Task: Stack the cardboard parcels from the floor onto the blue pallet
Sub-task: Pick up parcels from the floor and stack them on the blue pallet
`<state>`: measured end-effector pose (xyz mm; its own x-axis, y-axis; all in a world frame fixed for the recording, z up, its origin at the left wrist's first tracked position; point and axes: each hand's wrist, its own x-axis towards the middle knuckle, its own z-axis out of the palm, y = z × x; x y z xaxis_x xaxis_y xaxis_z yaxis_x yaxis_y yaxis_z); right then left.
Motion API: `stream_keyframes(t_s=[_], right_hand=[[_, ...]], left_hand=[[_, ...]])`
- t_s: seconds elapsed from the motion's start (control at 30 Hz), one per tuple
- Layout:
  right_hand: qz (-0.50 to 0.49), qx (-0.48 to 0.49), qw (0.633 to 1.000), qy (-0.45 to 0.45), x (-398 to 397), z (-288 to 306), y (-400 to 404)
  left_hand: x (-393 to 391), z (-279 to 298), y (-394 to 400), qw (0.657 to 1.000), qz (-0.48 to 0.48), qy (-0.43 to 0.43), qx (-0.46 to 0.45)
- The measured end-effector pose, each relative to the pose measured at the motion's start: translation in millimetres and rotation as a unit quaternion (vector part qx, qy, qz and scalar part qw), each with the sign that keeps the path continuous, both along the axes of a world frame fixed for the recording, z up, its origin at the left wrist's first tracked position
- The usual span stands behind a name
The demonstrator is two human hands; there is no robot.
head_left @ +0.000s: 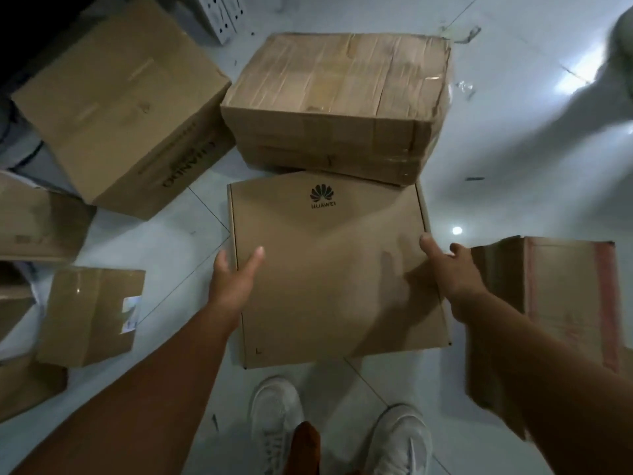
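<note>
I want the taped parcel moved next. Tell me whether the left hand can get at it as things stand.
Probably not yet. The left hand is gripping the left edge of the flat logo box, which lies between the person and the taped parcel. The parcel's top is otherwise uncovered.

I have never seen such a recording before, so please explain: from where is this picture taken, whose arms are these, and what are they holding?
There is no machine here. A person wears a camera on the head, and it looks down at their own arms and white shoes. This is the only view.

The left hand and the right hand grip the two side edges of a flat cardboard box with a Huawei logo, thumbs on top.

More brown cardboard parcels lie around on the pale tiled floor: a taped, wrinkled parcel just beyond the held box, a large carton at upper left, and a box with red tape at right. The blue pallet is not in view.
</note>
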<state>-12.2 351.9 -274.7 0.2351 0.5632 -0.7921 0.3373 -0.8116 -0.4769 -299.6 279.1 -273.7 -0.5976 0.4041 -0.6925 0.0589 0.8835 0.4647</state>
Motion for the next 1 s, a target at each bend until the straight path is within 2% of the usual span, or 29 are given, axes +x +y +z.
stream_keyframes(t_s=[0.23, 0.5, 0.73, 1.0], right_hand=[[0.033, -0.017, 0.999, -0.016, -2.5, -57.2, 9.7], [0.067, -0.004, 0.998, 0.009, 1.9, -74.8, 14.6], [0.063, -0.004, 0.997, 0.049, 6.3, -57.1, 0.8], [0.052, -0.018, 0.997, 0.049, 9.7, 24.6, -36.4]], left_hand=[[-12.7, -60.1, 1.5, 0.999, 0.027, 0.01, -0.037], [-23.6, -81.0, -2.1, 0.999, 0.036, 0.0, -0.017], [-22.7, -55.7, -6.2, 0.999, 0.03, 0.008, -0.026], [-23.9, 29.6, -32.8, 0.999, 0.013, 0.02, -0.042]])
